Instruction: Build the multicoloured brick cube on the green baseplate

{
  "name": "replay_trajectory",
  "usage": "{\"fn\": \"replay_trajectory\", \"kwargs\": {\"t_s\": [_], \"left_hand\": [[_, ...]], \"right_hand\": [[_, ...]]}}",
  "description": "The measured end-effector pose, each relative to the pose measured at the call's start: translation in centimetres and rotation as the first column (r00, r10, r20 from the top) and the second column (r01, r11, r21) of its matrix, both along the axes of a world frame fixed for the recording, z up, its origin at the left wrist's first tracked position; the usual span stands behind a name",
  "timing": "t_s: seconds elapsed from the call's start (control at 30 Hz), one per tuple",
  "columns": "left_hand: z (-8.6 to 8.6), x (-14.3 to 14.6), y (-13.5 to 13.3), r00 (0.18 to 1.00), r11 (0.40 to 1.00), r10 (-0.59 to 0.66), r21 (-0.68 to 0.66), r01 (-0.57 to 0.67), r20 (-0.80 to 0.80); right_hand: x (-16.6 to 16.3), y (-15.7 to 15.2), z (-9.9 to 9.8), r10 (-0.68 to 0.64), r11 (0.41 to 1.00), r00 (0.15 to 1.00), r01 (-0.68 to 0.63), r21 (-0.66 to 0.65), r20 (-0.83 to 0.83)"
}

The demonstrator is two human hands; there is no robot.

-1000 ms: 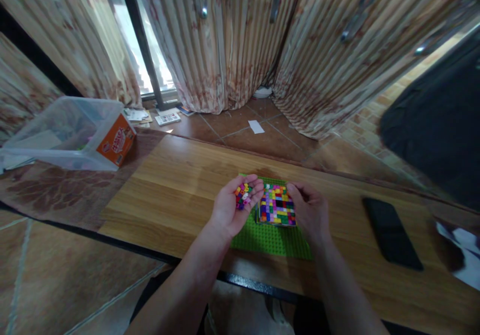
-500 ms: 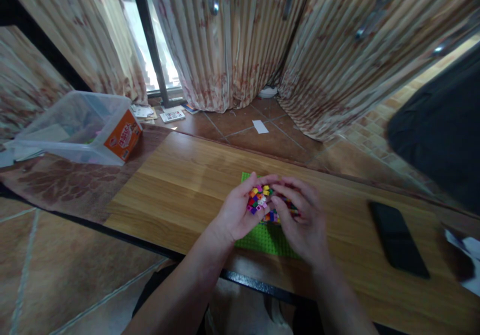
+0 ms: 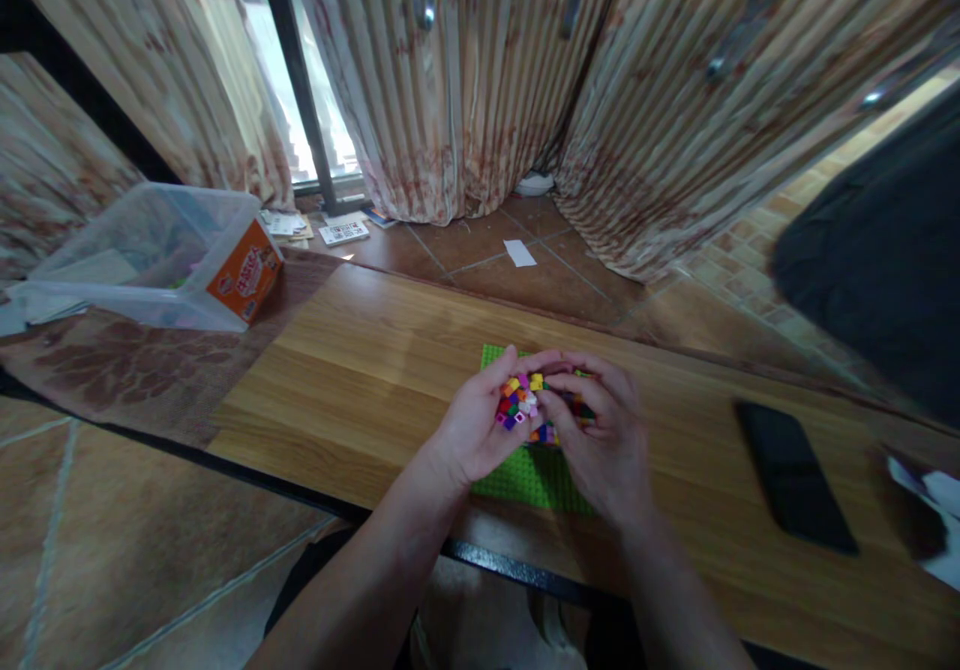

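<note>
My left hand (image 3: 480,430) is cupped palm up over the left part of a green baseplate (image 3: 525,478) and holds a heap of small coloured bricks (image 3: 516,400). My right hand (image 3: 600,440) reaches across from the right, its fingertips pinched at that heap; whether they hold a brick is hidden. Under my right hand sits a block of many-coloured bricks (image 3: 546,434) built on the baseplate, mostly covered. The baseplate lies on a wooden table (image 3: 375,370).
A black phone (image 3: 793,488) lies on the table to the right. A clear plastic box (image 3: 150,255) with an orange label stands at the far left on a brown patterned cloth (image 3: 112,370). Curtains and a tiled floor lie beyond the table.
My right hand has moved left from beside the built block, across it, to the bricks in my left palm. My left hand has stayed cupped over the baseplate.
</note>
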State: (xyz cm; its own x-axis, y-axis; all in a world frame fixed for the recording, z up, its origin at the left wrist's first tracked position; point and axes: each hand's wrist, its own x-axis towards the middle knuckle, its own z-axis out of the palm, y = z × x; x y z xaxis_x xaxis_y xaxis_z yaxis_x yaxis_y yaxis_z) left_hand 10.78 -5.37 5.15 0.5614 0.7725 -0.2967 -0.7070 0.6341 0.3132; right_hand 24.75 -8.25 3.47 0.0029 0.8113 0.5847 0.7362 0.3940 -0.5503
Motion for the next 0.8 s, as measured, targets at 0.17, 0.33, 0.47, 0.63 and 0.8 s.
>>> {"fn": "replay_trajectory", "kwargs": {"t_s": [0.17, 0.33, 0.47, 0.63, 0.8], "left_hand": [[0.3, -0.2, -0.1, 1.0, 1.0, 0.01, -0.004, -0.01, -0.013], [0.2, -0.8, 0.3, 0.999, 0.999, 0.041, -0.008, -0.041, -0.017], [0.2, -1.0, 0.5, 0.997, 0.997, 0.073, -0.022, -0.074, -0.032], [0.3, -1.0, 0.5, 0.994, 0.996, 0.091, 0.001, -0.091, -0.052], [0.4, -1.1, 0.6, 0.991, 0.993, 0.12, -0.003, -0.12, -0.057]], "right_hand": [[0.5, -0.1, 0.1, -0.011, 0.999, 0.996, 0.015, 0.046, -0.089], [1.4, -0.4, -0.4, -0.095, 0.996, 0.939, 0.088, -0.035, -0.331], [2.0, -0.7, -0.5, -0.126, 0.992, 0.915, 0.106, -0.073, -0.383], [2.7, -0.6, -0.2, -0.112, 0.993, 0.938, 0.099, -0.057, -0.327], [3.2, -0.4, -0.1, -0.181, 0.981, 0.925, 0.147, -0.126, -0.334]]}}
